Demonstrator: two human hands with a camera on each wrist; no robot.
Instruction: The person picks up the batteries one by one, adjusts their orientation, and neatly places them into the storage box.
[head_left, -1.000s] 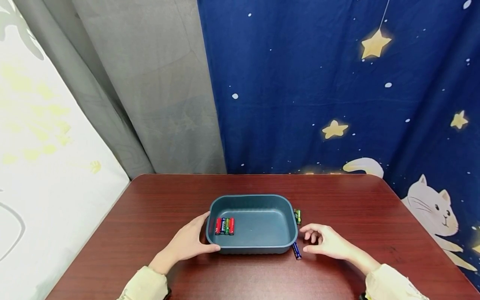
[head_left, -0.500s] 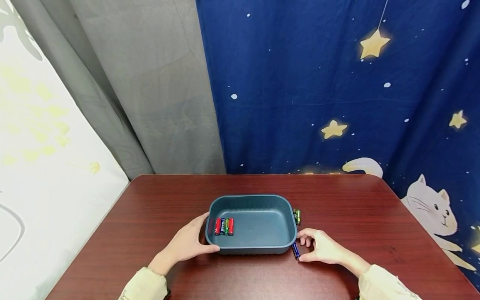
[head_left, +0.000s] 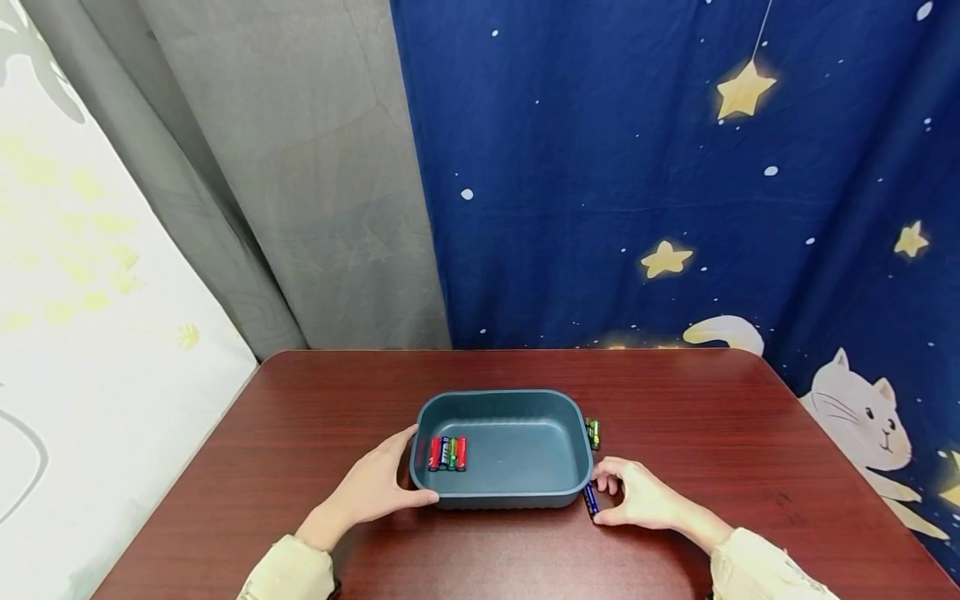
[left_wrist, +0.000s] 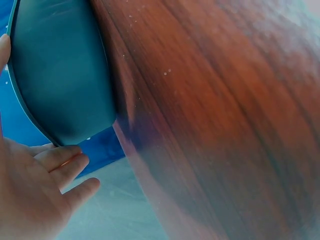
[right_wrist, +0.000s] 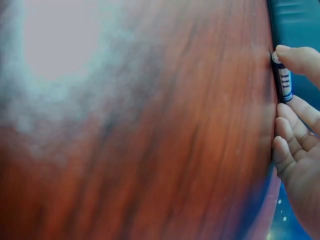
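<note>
A dark teal plastic tub (head_left: 510, 500) stands on the table. My left hand (head_left: 378, 479) holds its left end, thumb on the front rim and fingers at the left side; in the left wrist view, fingertips meet the tub's corner. Inside, at the left, several red, blue and green batteries (head_left: 453, 454) lie side by side. By the tub's front right corner is a blue battery (right_wrist: 284, 80). My right hand (head_left: 637, 496) pinches it by its ends between thumb and index finger, the other fingers curled beside it.
Green batteries (head_left: 595, 433) lie against the tub's right side, partly hidden by its wall. The reddish-brown wooden table (head_left: 675, 400) reaches back to a grey curtain (head_left: 315, 208) and a blue starry curtain (head_left: 555, 208).
My right hand has moved left and slightly down to the blue battery, and its thumb and index finger have closed on the battery's ends. My left hand stays at the tub.
</note>
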